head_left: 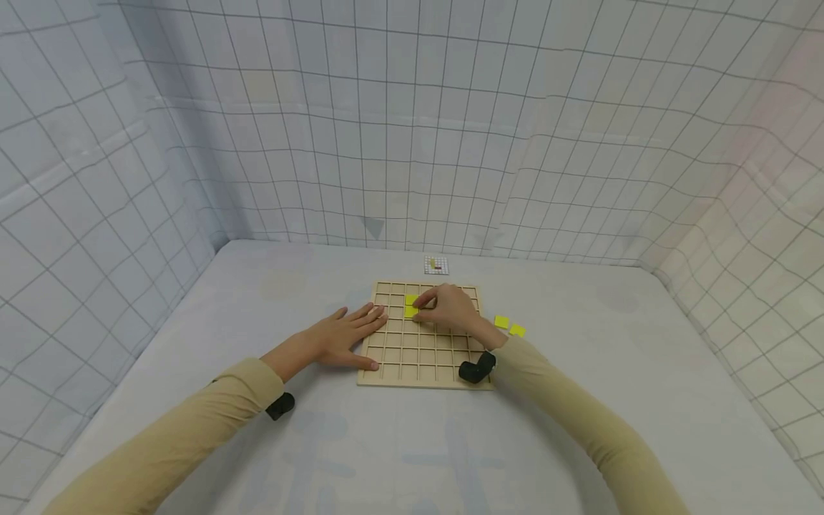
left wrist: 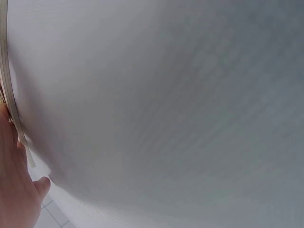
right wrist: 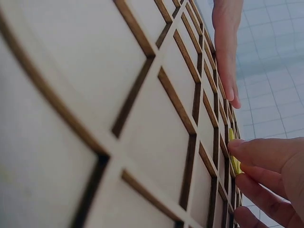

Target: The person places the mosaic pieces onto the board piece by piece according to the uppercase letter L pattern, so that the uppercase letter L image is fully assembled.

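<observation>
A wooden grid board (head_left: 391, 354) with raised strips lies on the table. Two yellow square tiles (head_left: 411, 299) sit one behind the other in its upper part, left of the middle. My right hand (head_left: 448, 307) reaches over the board from the right, thumb and fingertips pinching the nearer yellow tile (right wrist: 236, 164) at its cell. Spread out, my left hand (head_left: 341, 339) rests on the board's left edge, its fingers straight. The left wrist view catches only part of the left hand (left wrist: 18, 190) beside the board's edge (left wrist: 10, 90).
Two loose yellow tiles (head_left: 502, 322) lie on the table just right of the board. Behind the board is a small card (head_left: 436, 265) with a printed grid and coloured squares. White cloth walls (head_left: 412, 143) with dark grid lines surround the table on the back and sides.
</observation>
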Tool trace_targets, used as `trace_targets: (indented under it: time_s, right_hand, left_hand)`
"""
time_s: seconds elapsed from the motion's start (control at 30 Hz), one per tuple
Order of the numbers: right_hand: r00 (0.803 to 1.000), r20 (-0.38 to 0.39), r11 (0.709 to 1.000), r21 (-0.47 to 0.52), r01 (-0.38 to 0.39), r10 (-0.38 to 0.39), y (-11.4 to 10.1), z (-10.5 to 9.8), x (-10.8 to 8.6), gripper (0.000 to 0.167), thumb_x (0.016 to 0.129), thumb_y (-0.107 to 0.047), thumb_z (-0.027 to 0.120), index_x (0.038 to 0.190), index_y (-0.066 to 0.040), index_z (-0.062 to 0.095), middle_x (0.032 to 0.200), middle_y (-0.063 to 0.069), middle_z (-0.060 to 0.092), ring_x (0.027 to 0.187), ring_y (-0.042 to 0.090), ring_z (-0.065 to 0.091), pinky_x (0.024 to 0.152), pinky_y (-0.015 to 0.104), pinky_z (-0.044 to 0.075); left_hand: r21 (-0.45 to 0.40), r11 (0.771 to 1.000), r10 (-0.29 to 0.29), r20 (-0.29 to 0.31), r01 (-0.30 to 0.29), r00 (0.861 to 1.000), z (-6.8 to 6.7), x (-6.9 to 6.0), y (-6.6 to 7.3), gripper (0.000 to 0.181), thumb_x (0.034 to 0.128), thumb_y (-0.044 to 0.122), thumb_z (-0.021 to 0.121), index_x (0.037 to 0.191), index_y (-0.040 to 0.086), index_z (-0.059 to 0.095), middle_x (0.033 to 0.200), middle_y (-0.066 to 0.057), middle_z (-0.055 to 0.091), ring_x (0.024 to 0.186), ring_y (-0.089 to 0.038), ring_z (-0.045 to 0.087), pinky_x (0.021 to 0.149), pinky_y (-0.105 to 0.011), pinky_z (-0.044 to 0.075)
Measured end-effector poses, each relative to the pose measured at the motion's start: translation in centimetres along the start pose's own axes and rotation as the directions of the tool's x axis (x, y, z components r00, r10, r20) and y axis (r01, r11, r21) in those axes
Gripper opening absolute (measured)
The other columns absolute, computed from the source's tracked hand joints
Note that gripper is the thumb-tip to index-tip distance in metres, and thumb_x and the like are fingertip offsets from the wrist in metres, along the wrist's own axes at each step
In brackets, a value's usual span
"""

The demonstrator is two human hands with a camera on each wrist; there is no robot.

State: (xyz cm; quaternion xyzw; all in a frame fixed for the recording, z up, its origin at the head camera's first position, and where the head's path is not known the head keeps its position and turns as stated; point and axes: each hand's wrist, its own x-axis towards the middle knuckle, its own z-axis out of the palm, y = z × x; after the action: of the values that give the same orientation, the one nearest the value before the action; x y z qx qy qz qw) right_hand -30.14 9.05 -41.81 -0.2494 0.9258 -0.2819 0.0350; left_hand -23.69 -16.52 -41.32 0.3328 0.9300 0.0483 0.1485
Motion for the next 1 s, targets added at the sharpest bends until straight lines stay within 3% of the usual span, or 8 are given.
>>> trace_targets:
  time_s: [0.23,0.53,0.77,1.0]
  right_hand:
    - [1.0,0.0,1.0,0.005,0.005,-0.005,0.0,-0.4,-0.3,0.028,0.081,-0.031,0.078,0.104,-0.016,0.076,0.098,0.0,0.075,0.072,0.009,0.064,0.059,0.022,0.047]
    - [0.997,-0.078,1.0,-0.02,-0.008,0.006,0.6,-2.0,-1.3,0.027,0.081,-0.029,0.077,0.104,-0.015,0.075,0.098,0.001,0.073,0.071,0.012,0.056,0.057,0.022,0.041]
    - [0.991,-0.129,1.0,-0.018,0.018,-0.021,1.9,-3.7,-2.6,0.027,0.082,-0.023,0.076,0.107,-0.012,0.074,0.1,0.005,0.073,0.086,0.02,0.062,0.069,0.029,0.049]
    - [0.983,-0.181,0.999,-0.021,0.027,-0.031,3.6,-5.7,-4.2,0.03,0.082,-0.021,0.076,0.108,-0.007,0.073,0.099,0.009,0.073,0.087,0.025,0.064,0.071,0.034,0.051]
  left_hand:
    - [0.005,1.0,-0.002,0.003,0.002,1.0,0.0,0.0,0.1,0.094,0.0885,0.066,0.05,0.156,0.012,0.013,0.163,-0.009,0.005,0.151,-0.03,0.003,0.116,-0.062,0.011]
    - [0.007,1.0,-0.007,-0.003,0.007,1.0,0.0,0.0,0.0,0.093,0.0879,0.065,0.052,0.155,0.012,0.015,0.163,-0.009,0.007,0.151,-0.031,0.005,0.116,-0.062,0.011]
    - [0.003,1.0,-0.003,-0.012,0.003,1.0,0.1,0.0,-0.1,0.094,0.0875,0.066,0.051,0.155,0.012,0.016,0.163,-0.009,0.007,0.151,-0.03,0.005,0.116,-0.062,0.012]
    - [0.004,1.0,-0.008,-0.011,0.008,1.0,0.1,0.2,-0.1,0.094,0.087,0.067,0.051,0.155,0.012,0.016,0.163,-0.009,0.008,0.151,-0.03,0.006,0.115,-0.062,0.012]
